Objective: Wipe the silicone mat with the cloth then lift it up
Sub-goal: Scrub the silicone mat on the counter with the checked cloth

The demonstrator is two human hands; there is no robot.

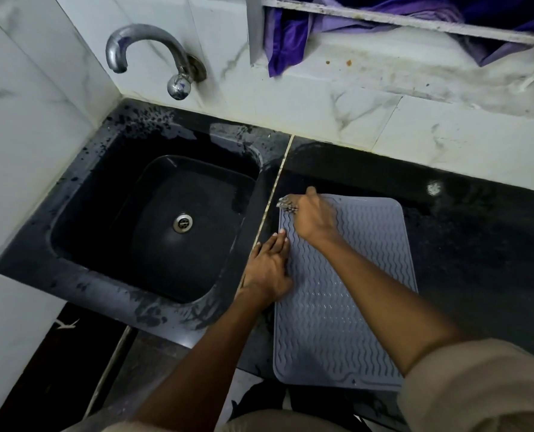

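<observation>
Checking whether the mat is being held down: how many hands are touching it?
2. The left hand rests flat on the silicone mat's left edge; the right hand presses a small cloth at its far-left corner.

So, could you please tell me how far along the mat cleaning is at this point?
Nothing looks finished yet. In hand: the right hand presses a small cloth at the far left corner of the silicone mat, while the left hand lies flat on its left edge, apparently steadying it. Left: any remaining wiping, then lifting the mat, which lies flat on the black counter.
</observation>
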